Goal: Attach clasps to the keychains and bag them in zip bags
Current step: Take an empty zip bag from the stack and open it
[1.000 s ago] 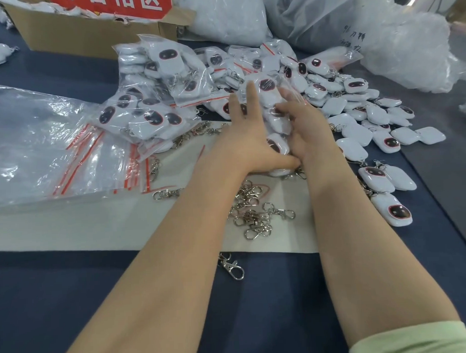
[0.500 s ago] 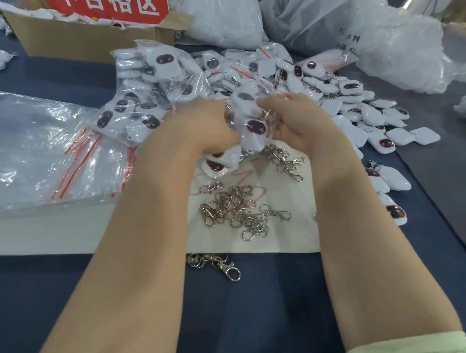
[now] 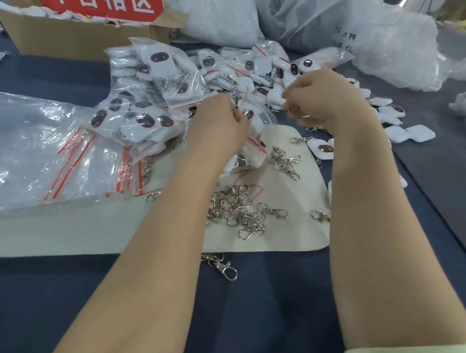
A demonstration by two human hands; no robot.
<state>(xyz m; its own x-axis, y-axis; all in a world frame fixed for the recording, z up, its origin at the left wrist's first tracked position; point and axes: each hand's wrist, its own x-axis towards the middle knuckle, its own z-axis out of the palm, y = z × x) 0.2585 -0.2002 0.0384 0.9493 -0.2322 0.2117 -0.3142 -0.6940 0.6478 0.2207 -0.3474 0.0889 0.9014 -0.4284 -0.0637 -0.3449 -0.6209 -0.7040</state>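
Hands curled over the far edge of the cream mat point(image 3: 149, 232).
The left hand point(image 3: 219, 126) pinches a crinkly clear bag point(image 3: 266, 117) holding a glossy white keychain point(image 3: 255, 121); what the right hand point(image 3: 329, 99) pinches is unclear. Shiny metal clasps point(image 3: 235, 208) lie tangled on the mat.

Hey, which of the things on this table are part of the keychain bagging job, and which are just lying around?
Job: clasps; loose keychains; empty zip bags; filled bags; bag in the left hand grip.
Lying about: cardboard box; plastic sacks.
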